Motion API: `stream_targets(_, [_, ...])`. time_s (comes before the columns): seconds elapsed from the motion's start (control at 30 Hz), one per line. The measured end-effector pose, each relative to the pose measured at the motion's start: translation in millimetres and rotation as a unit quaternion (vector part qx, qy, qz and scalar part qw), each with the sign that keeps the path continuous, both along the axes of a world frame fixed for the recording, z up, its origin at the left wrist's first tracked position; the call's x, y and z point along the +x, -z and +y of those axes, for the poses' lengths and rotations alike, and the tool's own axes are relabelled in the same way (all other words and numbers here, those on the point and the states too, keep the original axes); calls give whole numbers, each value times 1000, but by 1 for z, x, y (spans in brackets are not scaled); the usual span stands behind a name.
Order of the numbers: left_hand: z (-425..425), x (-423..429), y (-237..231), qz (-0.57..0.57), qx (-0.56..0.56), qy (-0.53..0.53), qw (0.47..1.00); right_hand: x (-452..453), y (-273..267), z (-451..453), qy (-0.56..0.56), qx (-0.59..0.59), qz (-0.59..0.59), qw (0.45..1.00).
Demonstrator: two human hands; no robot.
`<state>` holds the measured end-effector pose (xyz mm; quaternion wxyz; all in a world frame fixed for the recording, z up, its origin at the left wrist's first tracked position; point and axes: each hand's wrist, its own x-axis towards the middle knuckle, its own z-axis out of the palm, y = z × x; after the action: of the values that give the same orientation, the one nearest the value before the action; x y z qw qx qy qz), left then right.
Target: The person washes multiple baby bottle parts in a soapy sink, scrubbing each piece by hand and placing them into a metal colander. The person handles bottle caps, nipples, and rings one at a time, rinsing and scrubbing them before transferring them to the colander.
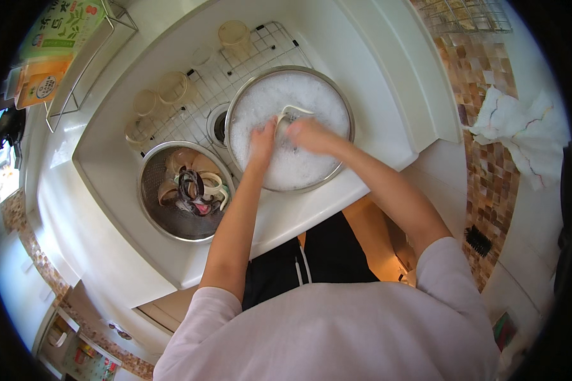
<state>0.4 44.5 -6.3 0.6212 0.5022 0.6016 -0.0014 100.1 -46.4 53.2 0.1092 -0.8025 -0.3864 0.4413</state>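
A round steel basin [348, 107] full of white suds [310, 166] stands in front of me in the sink. Over the foam, my left hand [263, 142] grips a pale greyish item [282, 125] with a thin curved white part [298, 109] sticking out. My right hand [314, 136] is against the item's other side, blurred by motion, and its fingers cannot be made out clearly. To the left sits a perforated steel colander [155, 164]. It holds dark looped pieces [190, 185], a white looped piece [213, 183] and brownish translucent cup-like pieces [186, 159].
A wire rack [267, 45] lines the white sink [314, 21], bearing several clear cups [174, 88]. The drain [220, 126] lies between basin and colander. A wire shelf [88, 66] with packages is at upper left. Right, a white cloth [515, 128] and a black brush [477, 240].
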Motion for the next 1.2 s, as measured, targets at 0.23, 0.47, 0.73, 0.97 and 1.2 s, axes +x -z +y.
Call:
stream_targets(0.23, [6,8,-17,-172,53,45,983,-15,-4,-14,23,79,63,995])
stream_targets(0.47, [2,7,-65,-301,291,221,881,4,-57,-49,46,-100,-101,989])
stream_targets(0.73, [22,-21,-98,-386,378,-123,833,32,13,7,78,133,-265,952])
stream_targets(0.97, [80,-184,-89,-124,224,-281,925,26,69,43,40,137,-104,984])
stream_targets(1.2, [74,-246,-34,2,184,-303,935,27,125,43,-59,64,147,985])
